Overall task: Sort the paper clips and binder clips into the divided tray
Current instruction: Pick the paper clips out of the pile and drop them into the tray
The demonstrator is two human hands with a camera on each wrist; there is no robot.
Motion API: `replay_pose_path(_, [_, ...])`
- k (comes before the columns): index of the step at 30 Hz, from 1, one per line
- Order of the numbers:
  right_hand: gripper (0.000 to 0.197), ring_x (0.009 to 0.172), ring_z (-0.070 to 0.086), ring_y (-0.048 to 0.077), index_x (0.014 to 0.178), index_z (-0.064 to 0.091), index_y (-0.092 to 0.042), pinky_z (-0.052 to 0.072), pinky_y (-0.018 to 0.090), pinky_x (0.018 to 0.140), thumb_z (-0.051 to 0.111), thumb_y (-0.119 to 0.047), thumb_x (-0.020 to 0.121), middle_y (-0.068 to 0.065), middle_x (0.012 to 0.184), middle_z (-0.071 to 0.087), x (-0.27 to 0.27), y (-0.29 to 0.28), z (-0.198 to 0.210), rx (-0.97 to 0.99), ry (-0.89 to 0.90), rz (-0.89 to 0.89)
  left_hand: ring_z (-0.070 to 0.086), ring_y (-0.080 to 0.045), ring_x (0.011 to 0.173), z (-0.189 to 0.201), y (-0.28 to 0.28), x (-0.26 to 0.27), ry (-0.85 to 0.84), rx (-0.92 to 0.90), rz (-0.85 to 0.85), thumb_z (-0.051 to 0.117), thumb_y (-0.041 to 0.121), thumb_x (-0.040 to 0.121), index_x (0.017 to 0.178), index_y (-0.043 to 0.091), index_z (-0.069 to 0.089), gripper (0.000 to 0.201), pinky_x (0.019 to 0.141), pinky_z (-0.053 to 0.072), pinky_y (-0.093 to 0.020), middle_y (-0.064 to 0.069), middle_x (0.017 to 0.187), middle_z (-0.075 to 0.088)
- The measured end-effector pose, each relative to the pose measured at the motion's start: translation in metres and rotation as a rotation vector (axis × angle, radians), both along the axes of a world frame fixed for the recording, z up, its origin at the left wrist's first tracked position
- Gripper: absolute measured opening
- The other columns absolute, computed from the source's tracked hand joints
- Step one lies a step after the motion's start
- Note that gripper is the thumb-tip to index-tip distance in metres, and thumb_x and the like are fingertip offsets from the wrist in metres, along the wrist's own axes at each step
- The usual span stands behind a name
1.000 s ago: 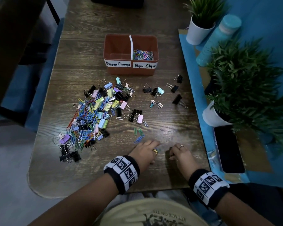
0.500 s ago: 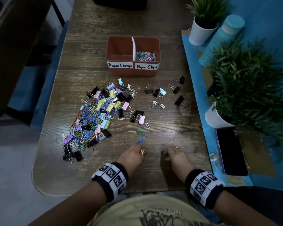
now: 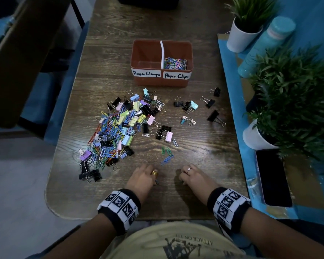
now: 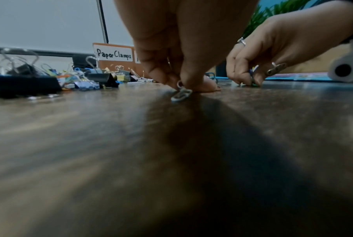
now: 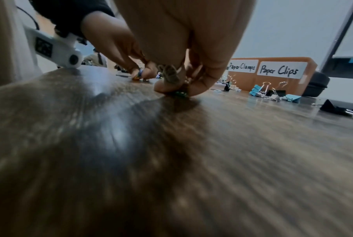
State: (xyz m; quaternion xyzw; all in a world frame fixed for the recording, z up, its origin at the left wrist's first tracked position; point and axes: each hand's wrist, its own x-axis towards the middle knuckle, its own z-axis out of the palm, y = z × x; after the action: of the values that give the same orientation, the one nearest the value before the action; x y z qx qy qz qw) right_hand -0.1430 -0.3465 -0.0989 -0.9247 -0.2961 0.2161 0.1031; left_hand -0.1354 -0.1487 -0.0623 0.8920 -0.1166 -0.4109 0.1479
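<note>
The brown divided tray (image 3: pixel 161 81) stands at the table's middle back. Coloured paper clips (image 3: pixel 175 63) lie in its right compartment, labelled Paper Clips; the left one, labelled Paper Clamps, shows only its floor. A mixed pile of paper clips and binder clips (image 3: pixel 120 131) lies to the left, with loose binder clips (image 3: pixel 194 106) to the right. A few green and blue paper clips (image 3: pixel 166 154) lie just beyond my hands. My left hand (image 3: pixel 155 181) pinches a pale paper clip (image 4: pixel 181 94) against the table. My right hand (image 3: pixel 181 181) pinches a green paper clip (image 5: pixel 180 93) on the wood.
Two potted plants (image 3: pixel 295 101), a teal bottle (image 3: pixel 266 45) and a black phone (image 3: pixel 273 176) sit on the blue mat along the right edge. A chair (image 3: pixel 22 58) stands to the left. A dark case (image 3: pixel 148 2) lies behind the tray.
Both hands have slid back toward the near edge, away from the loose green and blue clips. The left hand has also shifted left.
</note>
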Motion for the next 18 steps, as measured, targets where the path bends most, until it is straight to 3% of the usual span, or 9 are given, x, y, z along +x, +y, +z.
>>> replay_pose_path(1, [0.03, 0.078, 0.053, 0.011, 0.072, 0.063, -0.02, 0.04, 0.019, 0.074, 0.085, -0.016, 0.052, -0.002, 0.081, 0.062, 0.0, 0.001, -0.001, -0.064, -0.004, 0.061, 0.066, -0.016, 0.077, -0.003, 0.004, 0.001, -0.143, 0.034, -0.077, 0.037, 0.016, 0.073, 0.076, 0.014, 0.076, 0.039, 0.065, 0.052, -0.018, 0.0, 0.082, 0.07])
replay_pose_path(3, [0.033, 0.07, 0.057, 0.012, 0.069, 0.062, -0.022, 0.039, 0.02, 0.069, 0.087, -0.02, 0.047, -0.005, 0.074, 0.062, 0.0, 0.001, -0.004, -0.119, -0.043, 0.118, 0.064, -0.02, 0.094, -0.006, 0.01, 0.004, -0.17, 0.017, -0.058, 0.045, 0.008, 0.083, 0.096, 0.009, 0.071, 0.029, 0.08, 0.049, -0.022, -0.006, 0.1, 0.068])
replay_pose_path(4, [0.034, 0.069, 0.058, 0.012, 0.07, 0.061, -0.021, 0.044, 0.021, 0.067, 0.087, -0.02, 0.047, -0.004, 0.073, 0.063, -0.001, 0.001, -0.006, -0.135, -0.06, 0.142, 0.06, -0.02, 0.104, -0.01, 0.016, 0.005, -0.207, 0.0, -0.018, 0.048, 0.005, 0.088, 0.104, 0.009, 0.066, 0.024, 0.088, 0.045, -0.023, -0.008, 0.11, 0.063])
replay_pose_path(7, [0.036, 0.065, 0.059, 0.013, 0.069, 0.062, -0.02, 0.051, 0.018, 0.056, 0.088, -0.018, 0.045, -0.002, 0.069, 0.063, 0.001, 0.001, -0.006, -0.174, -0.081, 0.162, 0.06, -0.012, 0.09, -0.007, 0.036, 0.006, -0.237, -0.099, 0.212, 0.053, 0.005, 0.09, 0.096, 0.014, 0.061, 0.013, 0.079, 0.042, -0.015, -0.005, 0.102, 0.061])
replay_pose_path(12, [0.035, 0.061, 0.058, 0.012, 0.065, 0.061, -0.021, 0.045, 0.018, 0.059, 0.087, -0.016, 0.042, -0.004, 0.065, 0.061, -0.003, 0.004, -0.008, -0.187, -0.09, 0.125, 0.066, -0.009, 0.095, -0.025, 0.052, -0.017, -0.205, -0.055, 0.292, 0.052, 0.004, 0.091, 0.112, 0.013, 0.06, 0.024, 0.086, 0.049, -0.02, -0.001, 0.105, 0.069])
replay_pose_path(15, [0.01, 0.064, 0.058, 0.015, 0.068, 0.061, -0.018, 0.051, 0.021, 0.057, 0.067, -0.013, 0.061, 0.0, 0.068, 0.063, -0.008, 0.004, -0.01, -0.188, -0.15, 0.066, 0.063, -0.018, 0.107, -0.032, 0.042, -0.025, -0.161, -0.015, 0.356, 0.056, 0.012, 0.09, 0.121, 0.012, 0.056, 0.031, 0.09, 0.044, -0.024, -0.006, 0.107, 0.07])
replay_pose_path(16, [0.009, 0.065, 0.059, 0.018, 0.07, 0.063, -0.016, 0.053, 0.024, 0.059, 0.057, -0.011, 0.066, 0.003, 0.072, 0.064, -0.01, 0.004, -0.013, -0.201, -0.161, 0.053, 0.062, -0.02, 0.108, -0.036, 0.039, -0.027, -0.159, 0.002, 0.361, 0.056, 0.013, 0.091, 0.122, 0.011, 0.055, 0.031, 0.09, 0.044, -0.025, -0.007, 0.107, 0.07])
replay_pose_path(18, [0.026, 0.067, 0.061, 0.024, 0.077, 0.064, -0.009, 0.056, 0.031, 0.059, 0.039, -0.008, 0.07, 0.012, 0.077, 0.066, -0.012, 0.007, -0.018, -0.236, -0.174, 0.05, 0.062, -0.022, 0.108, -0.04, 0.037, -0.029, -0.159, 0.062, 0.314, 0.054, 0.016, 0.092, 0.119, 0.012, 0.058, 0.028, 0.091, 0.045, -0.028, -0.007, 0.11, 0.069])
